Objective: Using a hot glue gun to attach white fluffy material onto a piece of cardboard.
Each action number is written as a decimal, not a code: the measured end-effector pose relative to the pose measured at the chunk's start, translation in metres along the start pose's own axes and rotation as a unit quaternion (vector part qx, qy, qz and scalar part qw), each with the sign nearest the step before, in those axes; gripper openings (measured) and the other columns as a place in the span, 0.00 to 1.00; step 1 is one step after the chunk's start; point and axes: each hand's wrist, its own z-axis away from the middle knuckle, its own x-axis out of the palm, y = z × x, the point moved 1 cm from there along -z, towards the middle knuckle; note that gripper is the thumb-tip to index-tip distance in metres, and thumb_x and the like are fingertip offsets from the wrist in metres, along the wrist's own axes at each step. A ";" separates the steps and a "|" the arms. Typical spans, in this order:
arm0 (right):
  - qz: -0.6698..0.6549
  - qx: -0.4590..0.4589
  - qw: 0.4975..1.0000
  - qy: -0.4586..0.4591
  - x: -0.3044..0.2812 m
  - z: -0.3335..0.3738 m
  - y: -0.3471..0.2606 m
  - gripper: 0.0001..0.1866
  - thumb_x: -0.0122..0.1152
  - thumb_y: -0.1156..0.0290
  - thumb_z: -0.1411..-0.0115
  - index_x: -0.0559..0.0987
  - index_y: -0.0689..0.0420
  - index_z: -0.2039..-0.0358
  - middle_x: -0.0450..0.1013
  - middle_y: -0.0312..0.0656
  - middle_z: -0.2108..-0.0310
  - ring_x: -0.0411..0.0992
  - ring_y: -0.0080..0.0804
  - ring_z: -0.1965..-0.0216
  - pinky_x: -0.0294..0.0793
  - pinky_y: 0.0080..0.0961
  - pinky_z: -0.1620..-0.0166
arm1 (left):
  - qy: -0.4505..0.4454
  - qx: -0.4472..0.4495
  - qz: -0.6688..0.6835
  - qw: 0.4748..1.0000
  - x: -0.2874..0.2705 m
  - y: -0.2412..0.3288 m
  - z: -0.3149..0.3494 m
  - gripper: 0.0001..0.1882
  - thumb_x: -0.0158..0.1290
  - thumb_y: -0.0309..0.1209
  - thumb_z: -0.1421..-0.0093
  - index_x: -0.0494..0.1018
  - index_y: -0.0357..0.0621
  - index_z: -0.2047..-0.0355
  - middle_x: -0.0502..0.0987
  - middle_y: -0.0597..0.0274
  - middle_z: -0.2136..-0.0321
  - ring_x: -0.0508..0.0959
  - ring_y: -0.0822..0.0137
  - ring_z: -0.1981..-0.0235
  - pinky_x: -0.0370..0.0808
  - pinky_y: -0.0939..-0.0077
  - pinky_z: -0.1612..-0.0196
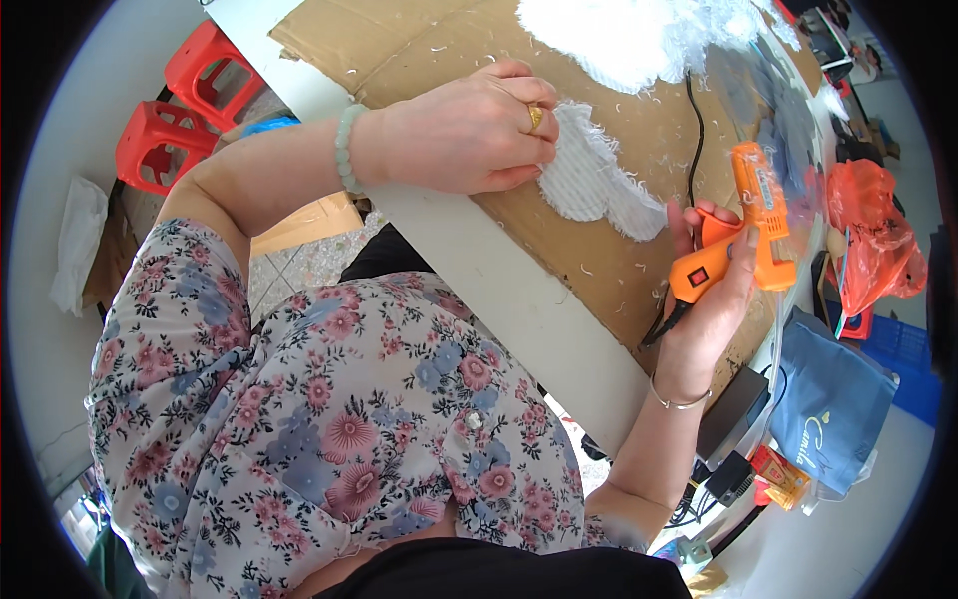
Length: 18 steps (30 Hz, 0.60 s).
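My right hand is wrapped round an orange hot glue gun, with a black cord coming from the handle's end. The nozzle end points away from me, toward the table's far right. My left hand rests on the cardboard with its fingers curled closed at the left edge of a white ribbed fabric piece with frayed edges. Its fingertips are partly hidden against the fabric. The piece lies flat between my two hands, and the glue gun is apart from it.
Brown cardboard strewn with white threads covers much of the white table. More fluffy white fabric is heaped at the far side. A black cable crosses the cardboard. Red plastic bag and blue bag hang at the right; red stools stand left.
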 end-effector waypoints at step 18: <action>0.201 -0.023 0.979 -0.007 -0.034 0.036 -0.055 0.21 0.52 0.57 0.38 0.71 0.64 0.57 0.72 0.49 0.62 0.71 0.30 0.68 0.79 0.36 0.62 | 0.050 0.023 -0.035 0.998 -0.009 0.014 -0.012 0.12 0.60 0.37 0.53 0.75 0.43 0.73 0.73 0.68 0.72 0.69 0.66 0.57 0.63 0.67 0.49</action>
